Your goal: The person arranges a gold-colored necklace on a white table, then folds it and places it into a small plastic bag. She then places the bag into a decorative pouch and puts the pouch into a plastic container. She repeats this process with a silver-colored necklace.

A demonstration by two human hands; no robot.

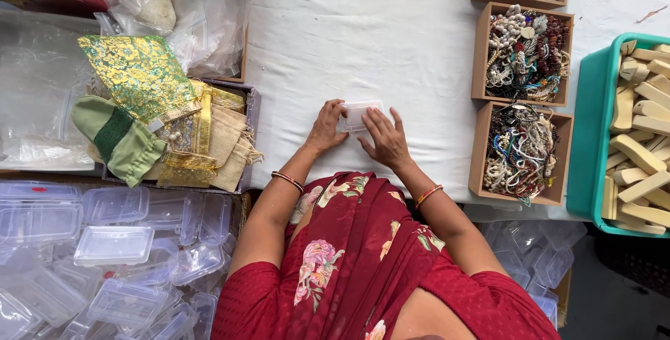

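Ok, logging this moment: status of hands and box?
Both hands, left and right, on small clear box. Box flat on white cloth. Nothing blocking.
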